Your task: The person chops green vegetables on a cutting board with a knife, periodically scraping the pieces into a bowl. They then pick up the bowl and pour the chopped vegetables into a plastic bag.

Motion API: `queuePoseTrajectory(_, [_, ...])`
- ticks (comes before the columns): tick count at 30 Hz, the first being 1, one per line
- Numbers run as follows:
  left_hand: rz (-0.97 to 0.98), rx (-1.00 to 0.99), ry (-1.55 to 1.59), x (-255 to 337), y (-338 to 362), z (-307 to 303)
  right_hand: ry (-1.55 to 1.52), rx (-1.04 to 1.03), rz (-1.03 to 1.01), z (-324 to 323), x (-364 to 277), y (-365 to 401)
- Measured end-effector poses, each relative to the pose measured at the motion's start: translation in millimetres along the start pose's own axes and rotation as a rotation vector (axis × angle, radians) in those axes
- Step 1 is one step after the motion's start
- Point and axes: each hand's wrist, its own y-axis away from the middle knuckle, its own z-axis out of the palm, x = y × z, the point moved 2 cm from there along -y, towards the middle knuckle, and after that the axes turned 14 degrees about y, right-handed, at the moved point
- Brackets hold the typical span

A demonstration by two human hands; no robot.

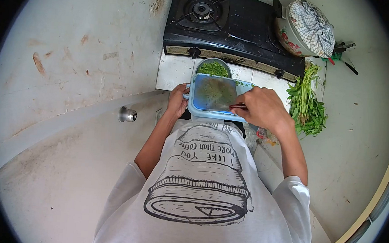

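Note:
A light blue cutting board (245,85) is held in front of my shirt, tilted toward the bowl. My left hand (177,101) is closed around the handle at its left side. In my right hand (265,109) is a knife (237,107) with a dark reddish handle, its blade lying low across the board. The blade's full outline is hard to make out against the smeared, greenish surface. Just beyond the board, a round bowl (228,68) holds finely chopped greens (213,69). A few green bits cling to the board's far edge.
A black gas stove (250,18) stands behind on a white tiled counter (173,73). At the back right is a flowered pot (288,40) covered by a checked cloth (314,26). Uncut leafy greens (309,106) hang at the counter's right edge. A metal doorknob (128,115) juts out at left.

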Motion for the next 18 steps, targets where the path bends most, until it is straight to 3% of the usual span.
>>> queuePoseTrajectory(8, [-0.029,0.011,0.043,4.4,-1.3,-4.7,0.029,-0.054,0.138,-17.3,36.9,24.0])
queuePoseTrajectory(12, [-0.038,0.024,0.066,1.9,-6.4,-7.0,-0.031,0.165,-0.04,-16.7,16.1,9.5])
queuePoseTrajectory(18, [-0.042,0.003,0.063,3.6,-3.3,-1.0,0.016,0.027,-0.004,-6.0,7.8,4.0])
